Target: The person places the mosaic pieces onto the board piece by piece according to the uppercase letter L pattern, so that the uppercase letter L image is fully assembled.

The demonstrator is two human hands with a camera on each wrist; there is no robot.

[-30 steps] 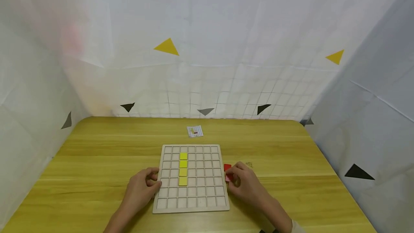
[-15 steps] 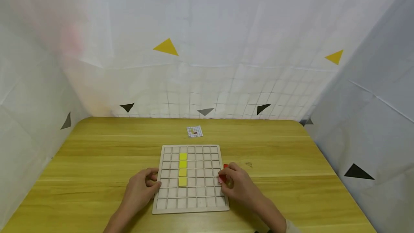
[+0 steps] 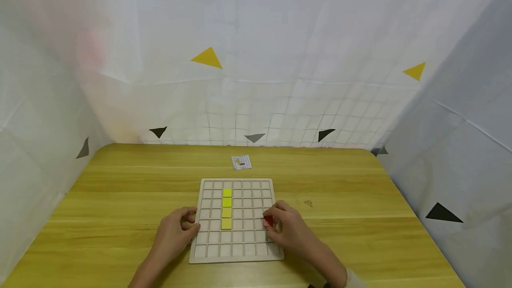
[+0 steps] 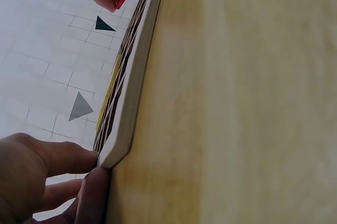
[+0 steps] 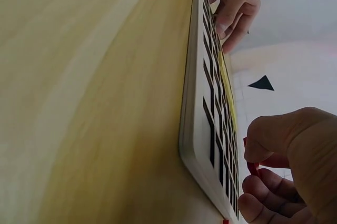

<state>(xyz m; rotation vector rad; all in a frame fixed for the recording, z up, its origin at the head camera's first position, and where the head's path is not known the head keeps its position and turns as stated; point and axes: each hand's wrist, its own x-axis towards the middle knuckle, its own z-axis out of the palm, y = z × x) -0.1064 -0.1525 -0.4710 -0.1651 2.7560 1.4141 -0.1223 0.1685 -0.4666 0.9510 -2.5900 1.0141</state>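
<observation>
A pale square grid board [image 3: 248, 239] lies on the wooden table, with several yellow square tiles [image 3: 226, 213] lined up in one column left of its middle. My left hand [image 3: 173, 231] holds the board's left edge. In the left wrist view, its thumb and a finger meet the board near a corner. Over the board's right-hand columns, my right hand [image 3: 291, 229] pinches a red tile [image 3: 267, 222] between thumb and fingers. The right wrist view shows this tile tilted and raised above the grid, partly covered by the fingers.
A small printed grid card [image 3: 241, 162] with coloured squares lies behind the board on the table [image 3: 340, 181]. Another bit of red [image 5: 226, 222] shows beside the board in the right wrist view. White sheets with triangles surround the table at the back and sides.
My right hand has moved left from beside the board to over its right columns, carrying the red tile off the table. The left hand and the yellow tiles stay put.
</observation>
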